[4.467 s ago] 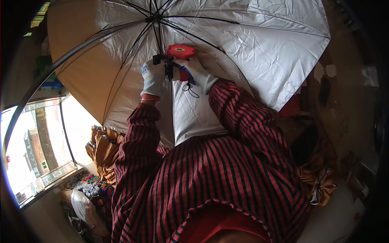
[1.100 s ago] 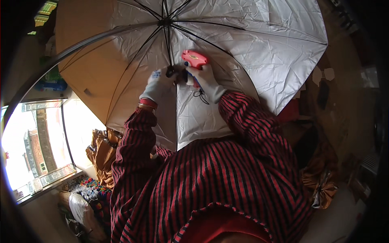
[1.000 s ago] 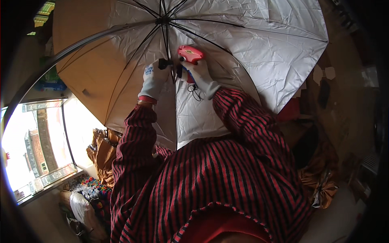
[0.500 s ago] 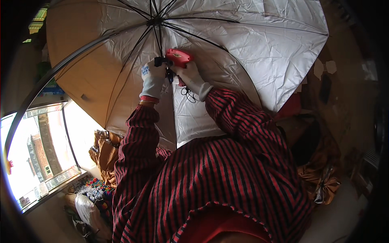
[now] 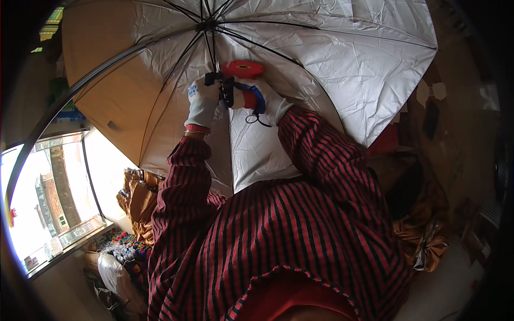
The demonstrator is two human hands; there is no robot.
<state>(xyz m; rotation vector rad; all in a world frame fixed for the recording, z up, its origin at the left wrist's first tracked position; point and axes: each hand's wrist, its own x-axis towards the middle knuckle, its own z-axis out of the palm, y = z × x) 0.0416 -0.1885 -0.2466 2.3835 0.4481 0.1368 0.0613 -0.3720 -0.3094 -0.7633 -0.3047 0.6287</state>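
Observation:
An open umbrella (image 5: 332, 59) with a silver lining and black ribs fills the upper view, its inside facing me. My left hand (image 5: 202, 101), in a white glove, grips the dark shaft fitting just below the rib hub (image 5: 209, 24). My right hand (image 5: 262, 99), also gloved, holds the umbrella's red handle (image 5: 242, 68) with a black cord hanging from it. Both forearms wear red and black striped sleeves and reach up from below.
A bright window (image 5: 48, 198) lies at the left. Brown paper bags (image 5: 136, 200) and colourful bundles (image 5: 123, 249) sit below it. A brown cloth bundle (image 5: 423, 241) lies at the right on the floor, near dark furniture (image 5: 401, 176).
The umbrella and both hands have swayed slightly left and right between frames; the grip on the shaft and the red handle stays the same.

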